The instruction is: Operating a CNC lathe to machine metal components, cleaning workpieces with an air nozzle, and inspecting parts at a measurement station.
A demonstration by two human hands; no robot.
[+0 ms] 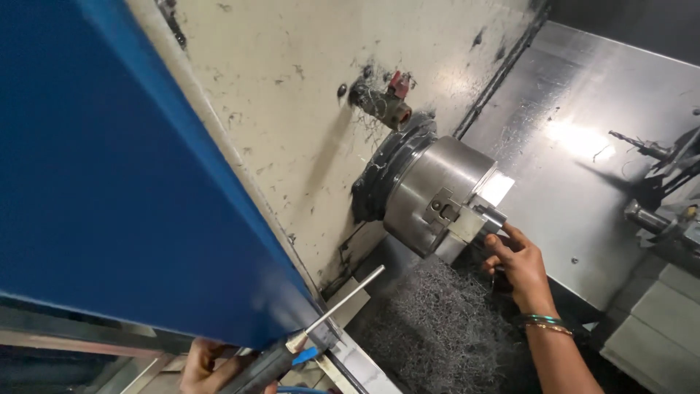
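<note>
A steel lathe chuck (437, 193) juts out from the dirty cream machine wall (292, 87). A small shiny metal workpiece (490, 217) sits in its stepped jaws. My right hand (519, 264), bangles on the wrist, reaches up to the chuck face with its fingertips on the workpiece. At the bottom edge my left hand (208, 365) grips an air gun (271, 362) with a blue trigger and a thin metal nozzle (350, 295) that points up toward the chuck.
A blue machine door (109, 182) fills the left. A mass of grey metal swarf (437, 328) lies below the chuck. A brass valve with a red handle (390, 98) sticks out of the wall. Tool holders with a drill bit (649, 149) stand right.
</note>
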